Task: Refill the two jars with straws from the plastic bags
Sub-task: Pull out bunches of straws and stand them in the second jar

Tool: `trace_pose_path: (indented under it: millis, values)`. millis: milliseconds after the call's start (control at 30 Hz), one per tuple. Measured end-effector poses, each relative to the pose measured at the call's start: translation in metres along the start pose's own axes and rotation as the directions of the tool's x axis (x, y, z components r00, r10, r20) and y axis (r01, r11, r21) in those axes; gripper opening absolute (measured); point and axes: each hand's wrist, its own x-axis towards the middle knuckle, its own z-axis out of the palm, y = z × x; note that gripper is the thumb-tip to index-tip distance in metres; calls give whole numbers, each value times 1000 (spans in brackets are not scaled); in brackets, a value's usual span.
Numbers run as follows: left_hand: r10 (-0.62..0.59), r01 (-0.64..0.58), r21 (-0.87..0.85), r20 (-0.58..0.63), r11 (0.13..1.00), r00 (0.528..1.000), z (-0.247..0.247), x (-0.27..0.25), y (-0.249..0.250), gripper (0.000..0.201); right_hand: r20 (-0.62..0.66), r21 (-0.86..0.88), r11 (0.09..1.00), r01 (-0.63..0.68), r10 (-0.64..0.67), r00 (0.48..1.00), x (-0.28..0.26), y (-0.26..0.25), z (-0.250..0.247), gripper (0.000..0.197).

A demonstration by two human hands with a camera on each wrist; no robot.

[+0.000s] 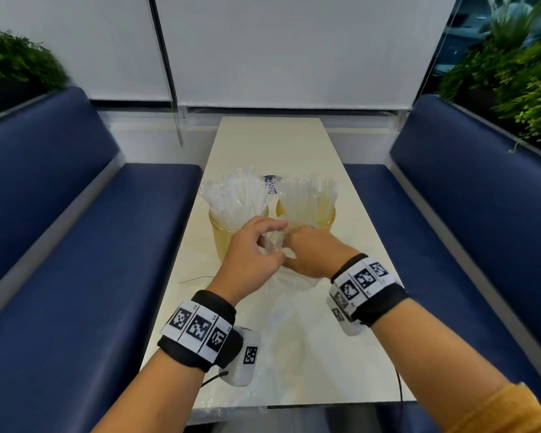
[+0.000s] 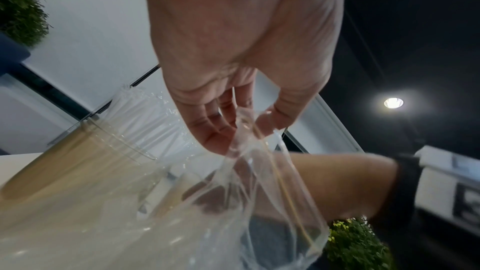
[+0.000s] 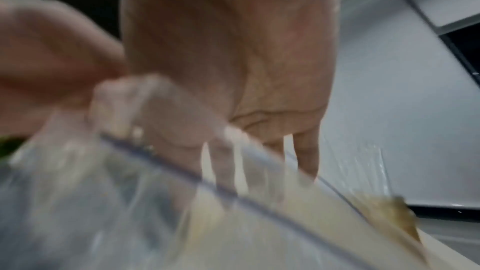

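Two amber glass jars stand mid-table in the head view, the left jar (image 1: 222,237) and the right jar (image 1: 327,220). Each is packed with clear-wrapped straws (image 1: 238,195). Just in front of them my two hands meet over a crumpled clear plastic bag (image 1: 277,245). My left hand (image 1: 274,237) pinches the bag's gathered top between thumb and fingers, plainly shown in the left wrist view (image 2: 246,122). My right hand (image 1: 291,243) grips the same bag from the right. The right wrist view is blurred, with my right hand's fingers (image 3: 306,157) behind the plastic bag (image 3: 109,192).
A cream table (image 1: 341,354) runs between two blue benches (image 1: 75,245). More loose clear plastic (image 1: 228,398) lies at the near edge, and a thin cable (image 1: 194,279) lies left of my hands. A blue-labelled item (image 1: 271,183) sits behind the jars.
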Motion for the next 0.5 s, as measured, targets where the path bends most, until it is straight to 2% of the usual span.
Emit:
trace_pose_path:
  millis: [100, 167, 333, 500]
  values:
    - [2, -2, 8, -2, 1000, 1000, -1, -1, -1, 51, -6, -252, 967, -21, 20, 1000, 5, -1, 22, 53]
    - [5, -5, 10, -8, 1000, 1000, -1, -3, -1, 51, -16, -317, 948, -20, 15, 1000, 7, 1, 31, 57]
    - [3, -3, 5, -6, 1000, 1000, 1, -7, 1, 50, -130, -255, 967, -1, -33, 991, 2, 5, 34, 52]
    - [-1, 1, 11, 1, 1000, 1000, 5, -10, 0, 52, -151, -148, 989, -27, 4, 989, -7, 12, 25, 54]
